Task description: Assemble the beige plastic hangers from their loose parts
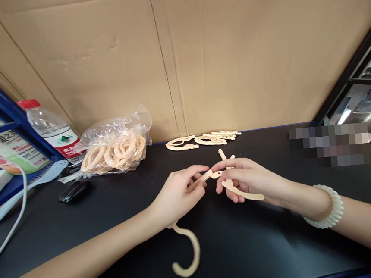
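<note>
Black table backs onto cardboard panel, plastic bag at left; left grip and right grip each pinch hanger parts

Behind the plastic bag of hangers, the cardboard panel walls off any passage. Left of the bag, the water bottle, blue hairbrush and white cable crowd the way; the black computer mouse obstructs its front-left side. A slim gap separates the bag from the loose folded hangers to its right. Nearer than the bag, the left forearm bars a straight approach. Farther right of the bag, past the right grip, the table leaves wide room up to a pixelated patch.
</note>
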`<state>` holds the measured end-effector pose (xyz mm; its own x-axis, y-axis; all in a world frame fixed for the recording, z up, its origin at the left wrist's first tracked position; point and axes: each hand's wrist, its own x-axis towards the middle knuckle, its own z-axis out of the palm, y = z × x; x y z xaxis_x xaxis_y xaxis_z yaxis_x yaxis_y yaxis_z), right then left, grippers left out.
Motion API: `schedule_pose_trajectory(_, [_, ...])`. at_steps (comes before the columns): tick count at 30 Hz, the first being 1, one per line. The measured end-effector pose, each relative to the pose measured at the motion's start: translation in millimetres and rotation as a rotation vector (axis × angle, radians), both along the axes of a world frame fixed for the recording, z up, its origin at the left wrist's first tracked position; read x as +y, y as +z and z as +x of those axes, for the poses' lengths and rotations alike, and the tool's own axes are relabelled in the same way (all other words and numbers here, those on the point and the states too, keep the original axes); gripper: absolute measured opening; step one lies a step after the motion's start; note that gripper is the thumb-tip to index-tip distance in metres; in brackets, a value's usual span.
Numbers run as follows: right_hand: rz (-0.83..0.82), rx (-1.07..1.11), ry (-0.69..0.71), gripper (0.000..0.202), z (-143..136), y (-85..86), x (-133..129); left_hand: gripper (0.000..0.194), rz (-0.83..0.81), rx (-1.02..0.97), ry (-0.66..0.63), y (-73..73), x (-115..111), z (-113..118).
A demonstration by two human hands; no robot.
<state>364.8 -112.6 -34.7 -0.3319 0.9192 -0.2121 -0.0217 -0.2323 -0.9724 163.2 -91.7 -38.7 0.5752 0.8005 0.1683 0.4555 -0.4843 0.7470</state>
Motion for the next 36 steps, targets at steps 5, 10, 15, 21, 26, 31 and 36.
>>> schedule_pose_trajectory(5, [-0.055, -0.03, 0.094, 0.019, -0.6, -3.8, -0.6, 0.023, 0.487, 0.298, -0.053, -6.6, -4.0, -0.6])
schedule_pose_trajectory(10, [-0.053, -0.092, 0.242, 0.028, -3.0, -7.1, -3.4, 0.02, 0.834, 0.643, -0.138, -6.6, -7.1, -1.5])
schedule_pose_trajectory(15, [0.016, -0.169, 0.214, 0.025, -8.9, -2.3, -9.6, 0.025, 0.901, 0.719, -0.17, -2.0, -11.4, -0.6])
schedule_pose_trajectory(21, [0.137, -0.207, 0.167, 0.031, -5.7, 7.2, -14.8, 0.026, 0.34, 0.408, -0.051, 6.6, -5.8, -4.2])
schedule_pose_trajectory(26, [0.326, -0.131, 0.05, 0.033, 23.9, 18.9, 3.9, 0.034, -0.015, 0.062, 0.121, 10.9, 6.9, -12.0])
schedule_pose_trajectory(31, [0.82, -0.576, -0.087, 0.025, 56.9, 22.4, 29.3, 0.033, -0.294, -0.123, 0.271, 6.5, 23.6, -17.6])
schedule_pose_trajectory(36, [1.015, -0.907, 0.146, 0.022, 70.5, 10.2, 39.5, 0.032, -0.563, -0.346, 0.375, 4.2, 28.3, -22.2])
